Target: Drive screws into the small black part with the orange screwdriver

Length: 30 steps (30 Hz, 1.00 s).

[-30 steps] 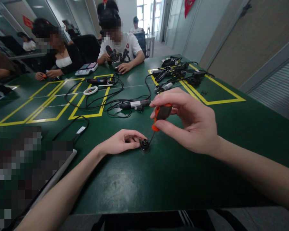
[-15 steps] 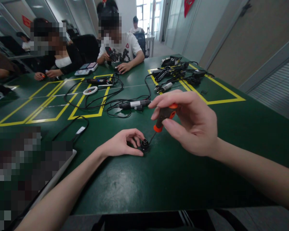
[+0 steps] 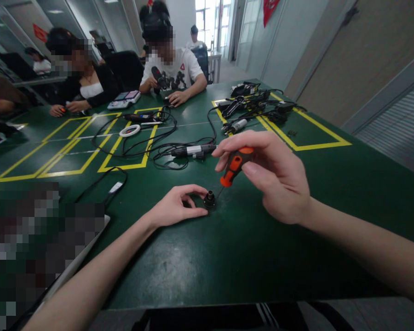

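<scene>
A small round black part [image 3: 210,200] with a raised metal collar stands on the green table [image 3: 179,271]. My left hand [image 3: 177,205] pinches it from the left between thumb and fingers. In my right hand [image 3: 272,177] is a stubby screwdriver [image 3: 235,166] with an orange and grey handle, held between thumb and fingers and tilted. Its thin shaft points down and left to the right edge of the black part. Whether the tip sits in a screw is too small to tell.
Corded tools [image 3: 193,150] and loops of black cable lie beyond my hands. A pile of black cables and adapters [image 3: 251,103] is at the back right. Yellow tape [image 3: 124,168] marks the table. A blurred-out device [image 3: 79,239] is at left. Co-workers sit across.
My right hand has rolled the screwdriver, so its orange panel now faces me. The black part and my left fingers have shifted slightly right and away.
</scene>
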Each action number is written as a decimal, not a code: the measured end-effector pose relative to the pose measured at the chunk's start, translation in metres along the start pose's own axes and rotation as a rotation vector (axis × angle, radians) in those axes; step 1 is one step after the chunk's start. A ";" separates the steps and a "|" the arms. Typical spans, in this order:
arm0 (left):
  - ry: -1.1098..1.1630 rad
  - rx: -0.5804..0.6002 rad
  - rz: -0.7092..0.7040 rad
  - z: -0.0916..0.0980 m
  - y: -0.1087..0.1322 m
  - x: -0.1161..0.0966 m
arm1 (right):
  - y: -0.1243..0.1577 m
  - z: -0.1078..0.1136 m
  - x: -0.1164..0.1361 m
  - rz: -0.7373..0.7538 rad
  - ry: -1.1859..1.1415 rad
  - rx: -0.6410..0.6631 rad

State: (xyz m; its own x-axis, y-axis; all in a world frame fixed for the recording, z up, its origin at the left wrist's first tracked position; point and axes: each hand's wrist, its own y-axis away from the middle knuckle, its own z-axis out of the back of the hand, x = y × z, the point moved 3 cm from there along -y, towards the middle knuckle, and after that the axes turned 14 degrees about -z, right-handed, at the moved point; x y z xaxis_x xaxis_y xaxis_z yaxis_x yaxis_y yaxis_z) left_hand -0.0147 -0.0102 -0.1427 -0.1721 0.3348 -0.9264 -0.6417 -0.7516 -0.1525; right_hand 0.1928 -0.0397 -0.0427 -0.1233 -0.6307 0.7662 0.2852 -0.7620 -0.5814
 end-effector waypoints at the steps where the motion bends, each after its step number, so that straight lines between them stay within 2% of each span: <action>1: -0.030 -0.007 -0.015 -0.001 0.000 0.000 | -0.001 0.000 0.000 0.017 0.023 -0.016; 6: -0.178 -0.023 -0.121 -0.006 -0.002 -0.004 | -0.002 0.001 0.002 0.072 0.092 -0.072; 13: -0.241 0.038 -0.185 -0.010 -0.003 -0.008 | 0.002 -0.001 0.002 -0.027 -0.083 0.010; 21: -0.206 0.052 -0.194 -0.015 -0.003 -0.004 | 0.000 0.001 -0.001 0.016 0.077 -0.053; 26: -0.134 -0.050 -0.139 -0.014 -0.003 -0.002 | 0.002 -0.002 -0.002 -0.092 0.030 0.046; 30: -0.141 -0.147 -0.132 -0.012 -0.004 0.000 | 0.002 -0.005 -0.007 -0.111 0.035 0.070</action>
State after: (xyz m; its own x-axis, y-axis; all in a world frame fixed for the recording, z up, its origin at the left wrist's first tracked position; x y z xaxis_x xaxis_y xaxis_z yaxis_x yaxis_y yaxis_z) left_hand -0.0036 -0.0141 -0.1459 -0.2035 0.5039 -0.8395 -0.5514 -0.7675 -0.3270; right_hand 0.1892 -0.0372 -0.0508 -0.1908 -0.5492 0.8136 0.3337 -0.8158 -0.4724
